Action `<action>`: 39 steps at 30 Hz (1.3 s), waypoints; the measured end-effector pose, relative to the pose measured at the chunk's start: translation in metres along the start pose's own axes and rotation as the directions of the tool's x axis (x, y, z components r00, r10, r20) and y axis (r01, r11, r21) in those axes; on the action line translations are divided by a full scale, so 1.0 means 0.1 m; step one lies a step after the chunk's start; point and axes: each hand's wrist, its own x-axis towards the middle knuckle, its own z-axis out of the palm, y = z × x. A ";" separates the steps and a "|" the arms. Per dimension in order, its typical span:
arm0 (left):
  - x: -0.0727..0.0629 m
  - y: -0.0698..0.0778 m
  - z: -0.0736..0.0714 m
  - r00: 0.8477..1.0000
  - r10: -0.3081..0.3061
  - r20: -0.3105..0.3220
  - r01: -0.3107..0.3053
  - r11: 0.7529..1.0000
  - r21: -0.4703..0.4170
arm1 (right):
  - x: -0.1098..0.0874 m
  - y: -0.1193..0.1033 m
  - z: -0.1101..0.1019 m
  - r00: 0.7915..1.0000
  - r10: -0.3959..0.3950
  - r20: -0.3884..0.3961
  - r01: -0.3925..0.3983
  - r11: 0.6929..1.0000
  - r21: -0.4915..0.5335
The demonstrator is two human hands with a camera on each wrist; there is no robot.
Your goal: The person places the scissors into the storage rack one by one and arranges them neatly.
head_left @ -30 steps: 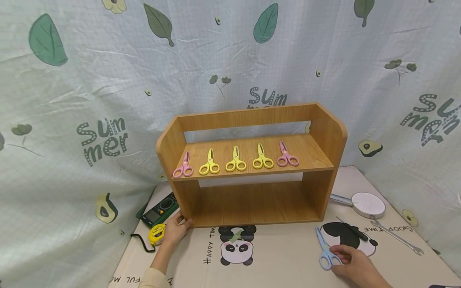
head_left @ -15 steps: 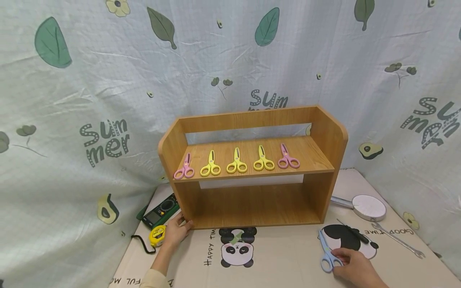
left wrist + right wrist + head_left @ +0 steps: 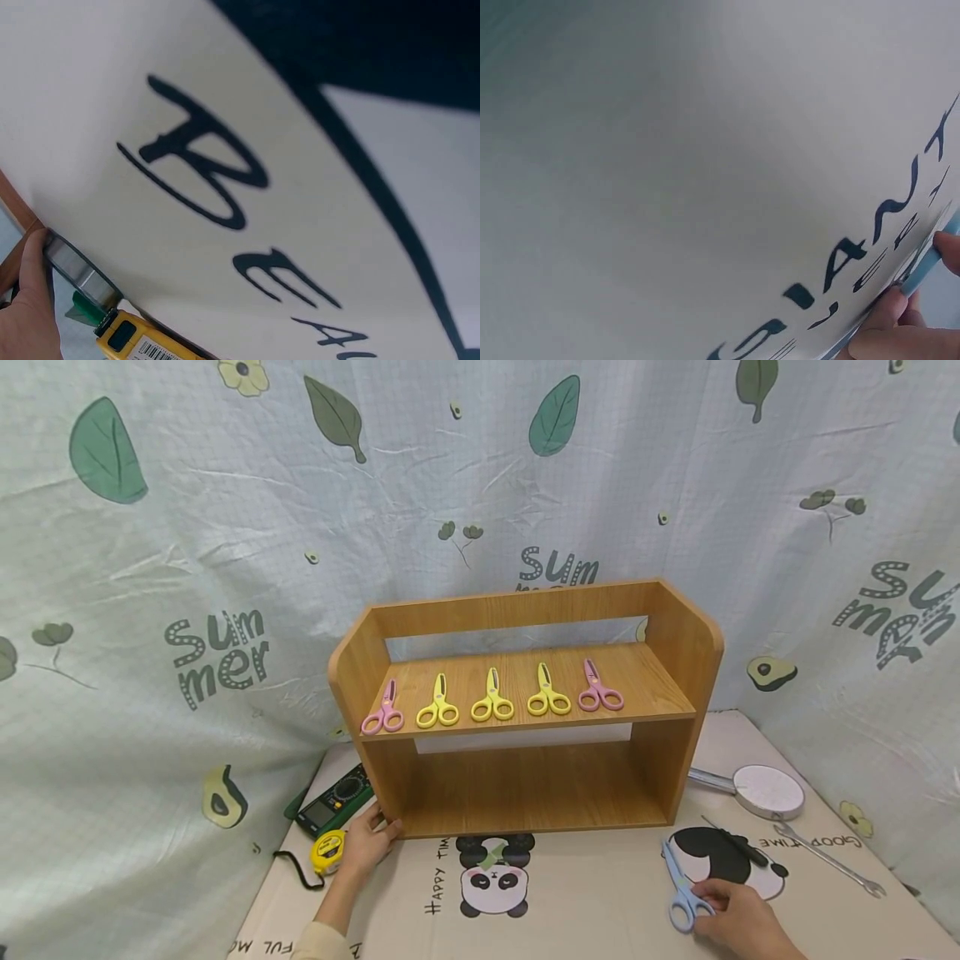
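A wooden two-tier shelf [image 3: 525, 787] stands at the back of the table. On its upper board several scissors lie in a row: pink scissors [image 3: 383, 720] at the left end, yellow ones [image 3: 492, 707] in the middle and pink scissors [image 3: 600, 697] at the right. My left hand [image 3: 363, 843] touches the shelf's lower left front corner, fingers against its side. My right hand [image 3: 738, 917] pinches the handle of light blue scissors [image 3: 681, 885] at the right front, blades pointing away from me. In the right wrist view, fingers and thumb [image 3: 949, 251] meet on the blue handle.
Left of the shelf lie a green-cased multimeter [image 3: 336, 802] and a yellow tape measure [image 3: 327, 852] with a black strap. At the right are a round white item [image 3: 769, 792] with a metal handle, a black-handled screwdriver [image 3: 742, 847] and a wrench [image 3: 831, 860]. A printed curtain [image 3: 465, 468] hangs behind.
The head view has shifted slightly. My right hand keeps hold of the blue scissors in almost the same place, and my left hand stays at the shelf's corner.
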 end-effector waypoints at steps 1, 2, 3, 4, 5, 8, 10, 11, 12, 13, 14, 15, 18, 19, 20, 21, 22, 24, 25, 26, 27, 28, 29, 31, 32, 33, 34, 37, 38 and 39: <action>0.00 0.00 0.00 1.000 0.001 0.000 -0.001 1.000 0.001 | -0.01 0.00 0.00 1.000 0.001 -0.001 -0.001 1.000 0.003; 0.00 0.00 0.00 1.000 0.003 0.001 -0.003 1.000 0.003 | -0.01 0.00 0.00 1.000 0.002 -0.002 -0.002 1.000 0.005; 0.00 0.00 0.01 1.000 0.004 0.001 -0.004 1.000 0.003 | -0.02 0.00 0.00 1.000 0.002 -0.003 -0.002 1.000 0.009; 0.00 0.00 0.01 1.000 0.005 0.002 -0.005 1.000 0.002 | -0.02 0.01 0.00 1.000 0.001 -0.004 -0.001 1.000 0.013; 0.00 0.01 0.01 1.000 0.007 0.003 -0.007 1.000 0.001 | -0.02 0.01 0.00 1.000 0.000 -0.004 0.000 1.000 0.018; 0.00 0.01 0.02 1.000 0.010 0.006 -0.010 1.000 -0.002 | -0.04 0.02 0.00 1.000 -0.003 -0.008 0.003 0.999 0.033; 0.00 0.01 0.02 1.000 0.008 0.005 -0.008 1.000 -0.003 | -0.05 0.02 -0.01 1.000 -0.005 -0.009 0.005 0.999 0.046; 0.00 0.01 0.02 1.000 0.007 0.005 -0.007 1.000 -0.004 | -0.06 0.02 -0.02 1.000 -0.009 -0.009 0.009 0.999 0.052; 0.00 0.01 0.02 1.000 0.006 0.004 -0.006 1.000 -0.002 | -0.07 0.01 -0.03 1.000 -0.009 -0.009 0.010 0.998 0.059; 0.00 0.01 0.02 1.000 0.004 0.004 -0.004 1.000 -0.001 | -0.07 0.00 -0.03 1.000 -0.015 -0.009 0.015 0.998 0.060; 0.00 0.01 0.02 1.000 -0.002 0.004 0.002 1.000 -0.002 | -0.08 -0.01 -0.04 1.000 -0.019 -0.008 0.020 0.998 0.065; 0.00 0.01 0.03 1.000 -0.010 0.002 0.010 1.000 -0.002 | -0.09 -0.02 -0.05 1.000 -0.018 -0.008 0.018 0.997 0.072; -0.01 0.01 0.02 1.000 -0.020 0.001 0.020 1.000 -0.003 | -0.12 -0.07 -0.08 1.000 -0.016 0.003 0.015 0.996 0.086; -0.01 0.02 0.02 1.000 -0.022 0.000 0.022 1.000 -0.003 | -0.13 -0.09 -0.09 1.000 -0.018 0.006 0.017 0.996 0.089; -0.01 0.01 0.02 1.000 -0.024 0.000 0.024 1.000 -0.004 | -0.14 -0.11 -0.10 1.000 -0.021 0.007 0.020 0.996 0.089; -0.01 0.02 0.02 1.000 -0.022 -0.002 0.022 1.000 -0.002 | -0.15 -0.13 -0.11 1.000 -0.025 0.009 0.025 0.996 0.089; -0.02 0.02 0.02 1.000 -0.021 -0.003 0.021 1.000 -0.002 | -0.16 -0.15 -0.13 0.999 -0.035 0.012 0.034 0.996 0.088; -0.02 0.02 0.02 1.000 -0.021 -0.007 0.021 1.000 0.002 | -0.19 -0.19 -0.16 0.999 -0.052 0.009 0.051 0.996 0.074; -0.02 0.02 0.02 1.000 -0.021 -0.008 0.021 1.000 0.006 | -0.20 -0.21 -0.17 0.998 -0.067 0.008 0.067 0.996 0.061; -0.02 0.03 0.01 1.000 -0.021 -0.009 0.021 1.000 0.007 | -0.22 -0.23 -0.19 0.996 -0.084 0.007 0.084 0.995 0.047; -0.03 0.03 0.01 1.000 -0.019 -0.011 0.019 1.000 0.009 | -0.23 -0.25 -0.22 0.996 -0.094 0.005 0.093 0.995 0.039; -0.03 0.03 0.01 1.000 -0.018 -0.011 0.018 1.000 0.009 | -0.25 -0.28 -0.24 0.994 -0.107 0.005 0.107 0.994 0.029; -0.03 0.03 0.01 1.000 -0.012 -0.010 0.012 1.000 0.010 | -0.27 -0.31 -0.26 0.994 -0.113 0.001 0.113 0.993 0.017; -0.03 0.04 0.00 1.000 0.000 -0.009 0.000 1.000 0.011 | -0.30 -0.38 -0.32 0.993 -0.118 -0.002 0.118 0.993 0.007; -0.03 0.03 0.00 1.000 0.007 -0.009 -0.007 1.000 0.013 | -0.32 -0.42 -0.35 0.994 -0.114 -0.003 0.114 0.993 0.011; -0.03 0.03 0.00 1.000 0.016 -0.009 -0.015 1.000 0.015 | -0.33 -0.46 -0.37 0.994 -0.106 -0.002 0.106 0.994 0.020; -0.03 0.03 -0.01 1.000 0.021 -0.009 -0.021 1.000 0.017 | -0.35 -0.50 -0.40 0.995 -0.099 0.003 0.099 0.995 0.028; -0.02 0.01 -0.02 0.999 0.034 -0.006 -0.033 0.999 0.020 | -0.40 -0.61 -0.49 0.996 -0.084 0.012 0.083 0.995 0.058; -0.02 0.01 -0.02 0.999 0.035 -0.003 -0.035 0.999 0.020 | -0.42 -0.64 -0.52 0.996 -0.091 0.017 0.090 0.994 0.064; -0.01 0.00 -0.02 0.999 0.033 0.000 -0.033 0.999 0.020 | -0.44 -0.67 -0.55 0.995 -0.100 0.022 0.098 0.993 0.072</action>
